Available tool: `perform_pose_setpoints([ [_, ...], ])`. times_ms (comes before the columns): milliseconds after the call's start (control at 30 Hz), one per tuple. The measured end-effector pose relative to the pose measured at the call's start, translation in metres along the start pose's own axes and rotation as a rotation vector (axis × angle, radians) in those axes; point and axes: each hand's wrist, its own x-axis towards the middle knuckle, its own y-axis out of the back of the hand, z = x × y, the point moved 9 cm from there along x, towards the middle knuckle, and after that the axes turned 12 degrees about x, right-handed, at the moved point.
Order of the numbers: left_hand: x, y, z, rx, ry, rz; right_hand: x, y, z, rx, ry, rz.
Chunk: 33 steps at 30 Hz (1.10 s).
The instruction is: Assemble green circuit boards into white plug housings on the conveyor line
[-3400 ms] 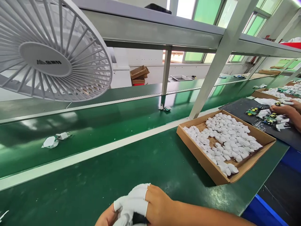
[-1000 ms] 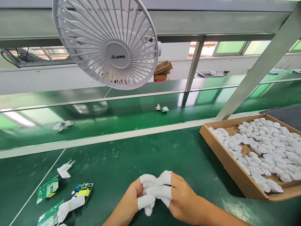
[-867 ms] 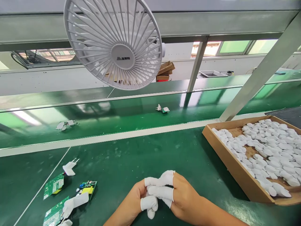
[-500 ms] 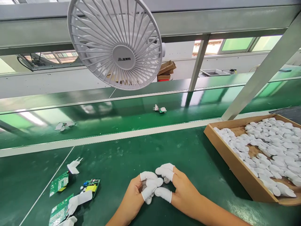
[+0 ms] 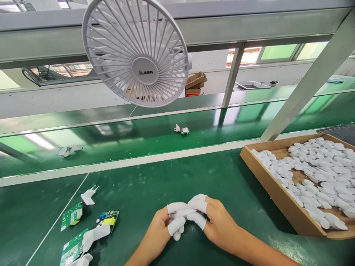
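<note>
White finger cots cover the fingertips of both hands. My left hand (image 5: 163,231) is closed in a pinch around a small white piece (image 5: 183,213), which is mostly hidden by the fingers. Coming from the other side, my right hand (image 5: 215,218) has its thumb and fingers closed at the right end of that piece. The fingertips of the two hands meet just above the green work surface (image 5: 155,188). The white piece resembles the rounded white parts (image 5: 327,166) that fill a cardboard tray (image 5: 273,195) to the right.
At left lie green circuit boards (image 5: 72,217) with white plug pieces (image 5: 88,196) attached. Beyond a pale rail, a green belt (image 5: 133,144) carries a small board with a plug (image 5: 183,130) and another white assembly (image 5: 69,150). A white fan (image 5: 144,70) hangs overhead; a metal post (image 5: 302,81) slants at right.
My right hand's fingertips have closed in on the white piece in my left hand. On the belt, the board with plug and the other assembly have shifted left.
</note>
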Motion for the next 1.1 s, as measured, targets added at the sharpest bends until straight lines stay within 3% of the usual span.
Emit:
perform_pose_setpoints([
  [300, -0.003, 0.019, 0.019, 0.409, -0.163, 0.225, -0.002, -0.007, 0.023, 0.121, -0.339, -0.038],
  [500, -0.005, 0.014, 0.019, 0.591, -0.185, 0.195, -0.003, -0.016, 0.035, 0.288, -0.427, -0.054],
  [633, -0.003, 0.012, 0.018, 0.586, -0.156, 0.177, -0.002, -0.012, 0.037, 0.268, -0.454, -0.013],
  [833, -0.008, -0.010, 0.027, 0.519, -0.194, -0.008, -0.002, -0.011, 0.036, 0.227, -0.449, -0.040],
  [1100, -0.010, -0.008, 0.032, 0.304, -0.187, 0.027, -0.001, -0.014, 0.027, 0.265, -0.393, -0.105],
])
